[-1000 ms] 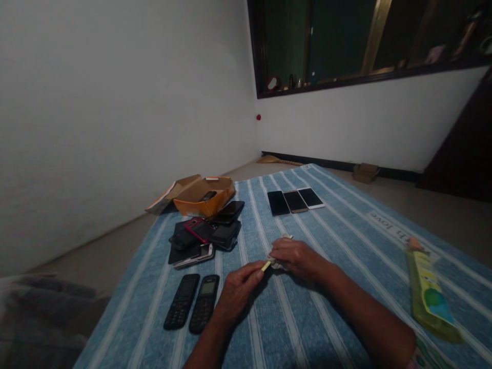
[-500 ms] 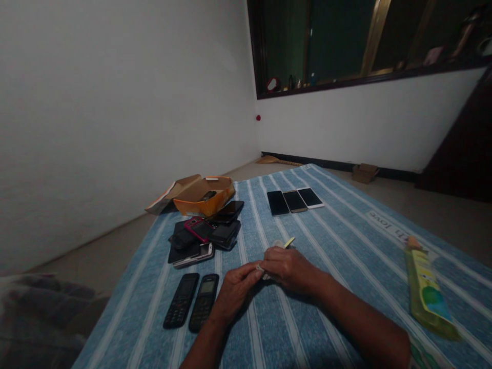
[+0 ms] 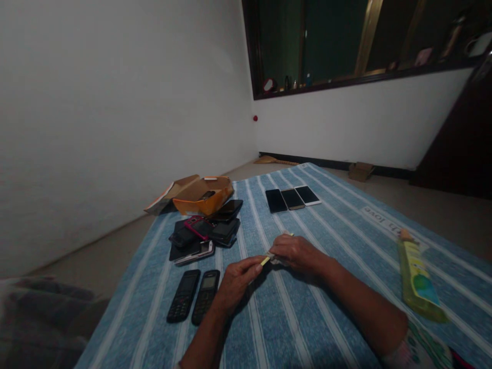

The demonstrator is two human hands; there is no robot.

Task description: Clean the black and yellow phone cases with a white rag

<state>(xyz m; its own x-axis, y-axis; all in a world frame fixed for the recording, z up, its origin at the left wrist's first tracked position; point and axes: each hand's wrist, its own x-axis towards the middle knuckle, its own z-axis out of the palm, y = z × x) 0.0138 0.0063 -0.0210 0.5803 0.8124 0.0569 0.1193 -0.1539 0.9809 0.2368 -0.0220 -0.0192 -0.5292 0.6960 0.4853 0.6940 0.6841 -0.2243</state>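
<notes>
- The step in hand looked like working a whitish cloth [image 3: 275, 259] along a slim pale-yellow piece [image 3: 265, 261], seen edge-on, so what it was could not be told.
- A further stroke would, by my judgement, have called for a steady pinch at the near end and light pressure through the cloth.
- The piece lay between the two hands, near the middle of the striped cover [image 3: 326, 328], its far tip showing past the right hand [image 3: 298, 253].
- The left hand [image 3: 239, 281] pinched the near end between thumb and fingers.
- The right hand was curled palm-down over cloth and piece, its fingertips partly hidden.
- Both forearms angled inward from the lower edge, the left beside two keypad phones [image 3: 183, 296], the right well apart from the yellow bottle [image 3: 421, 282].
</notes>
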